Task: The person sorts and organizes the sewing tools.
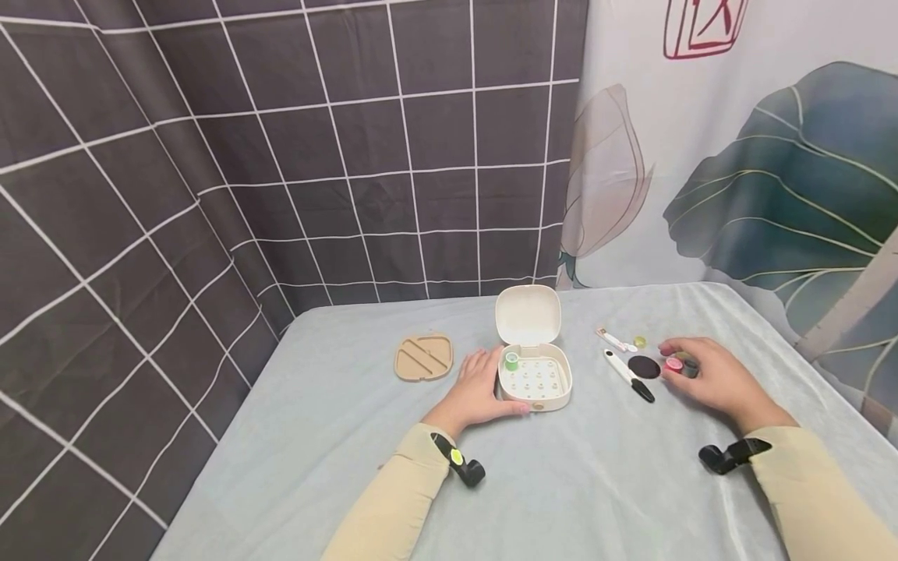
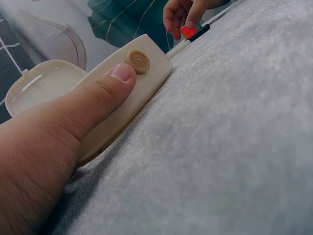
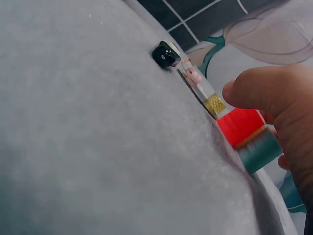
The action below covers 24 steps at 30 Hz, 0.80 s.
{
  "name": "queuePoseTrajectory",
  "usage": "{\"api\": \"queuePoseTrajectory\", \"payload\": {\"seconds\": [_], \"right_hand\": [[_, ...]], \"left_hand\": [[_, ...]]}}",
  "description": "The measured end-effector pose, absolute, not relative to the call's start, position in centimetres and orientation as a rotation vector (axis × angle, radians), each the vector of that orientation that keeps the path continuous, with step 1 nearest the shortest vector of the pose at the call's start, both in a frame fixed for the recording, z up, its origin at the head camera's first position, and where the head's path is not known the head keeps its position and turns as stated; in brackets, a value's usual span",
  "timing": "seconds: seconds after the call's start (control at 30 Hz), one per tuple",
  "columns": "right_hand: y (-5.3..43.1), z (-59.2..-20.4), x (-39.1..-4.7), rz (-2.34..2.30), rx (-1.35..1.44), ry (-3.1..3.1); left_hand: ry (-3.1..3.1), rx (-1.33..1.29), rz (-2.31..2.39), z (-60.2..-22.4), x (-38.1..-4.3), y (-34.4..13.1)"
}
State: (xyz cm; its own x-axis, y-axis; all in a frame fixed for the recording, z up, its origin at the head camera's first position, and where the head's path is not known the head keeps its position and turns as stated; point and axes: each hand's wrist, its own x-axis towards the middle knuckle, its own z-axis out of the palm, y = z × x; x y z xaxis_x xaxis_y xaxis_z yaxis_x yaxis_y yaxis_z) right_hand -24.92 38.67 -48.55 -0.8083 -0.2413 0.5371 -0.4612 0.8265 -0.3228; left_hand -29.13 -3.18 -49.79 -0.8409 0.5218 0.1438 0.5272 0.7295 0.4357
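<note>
An open cream sewing box [image 1: 554, 403] holds a green thread spool [image 1: 511, 361] on a pegged tray. My left hand [image 1: 477, 393] grips the box at its left side. The thumb rests by the round tan button [image 2: 139, 61] on its front. My right hand [image 1: 712, 375] is around a red thread spool [image 3: 240, 127] and a dark green spool [image 3: 260, 149], thumb and fingers spread apart. In the right wrist view its thumb tip is just past the red spool, with a gap between them; the other fingers are partly hidden behind the spools.
A tan divided tray [image 1: 424, 357] lies left of the box. Between the box and my right hand are a white-and-black tool [image 1: 629, 375], a dark disc [image 1: 644, 367], a tape-like strip [image 1: 613, 340] and a small yellow item [image 1: 640, 341]. The box's lid [image 1: 528, 314] stands raised.
</note>
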Motion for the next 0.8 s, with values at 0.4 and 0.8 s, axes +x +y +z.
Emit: {"api": "queuePoseTrajectory", "payload": {"seconds": [0.4,0.8], "right_hand": [[38.82,-48.99,-24.96,0.525,0.563,-2.446],[38.50,-48.95,-24.86,0.538,0.535,-2.416]], "left_hand": [[-2.924,-0.870,-0.755,-49.64,-29.03,-3.24],[-2.917,-0.879,-0.758,-49.57,-29.01,-3.22]]}}
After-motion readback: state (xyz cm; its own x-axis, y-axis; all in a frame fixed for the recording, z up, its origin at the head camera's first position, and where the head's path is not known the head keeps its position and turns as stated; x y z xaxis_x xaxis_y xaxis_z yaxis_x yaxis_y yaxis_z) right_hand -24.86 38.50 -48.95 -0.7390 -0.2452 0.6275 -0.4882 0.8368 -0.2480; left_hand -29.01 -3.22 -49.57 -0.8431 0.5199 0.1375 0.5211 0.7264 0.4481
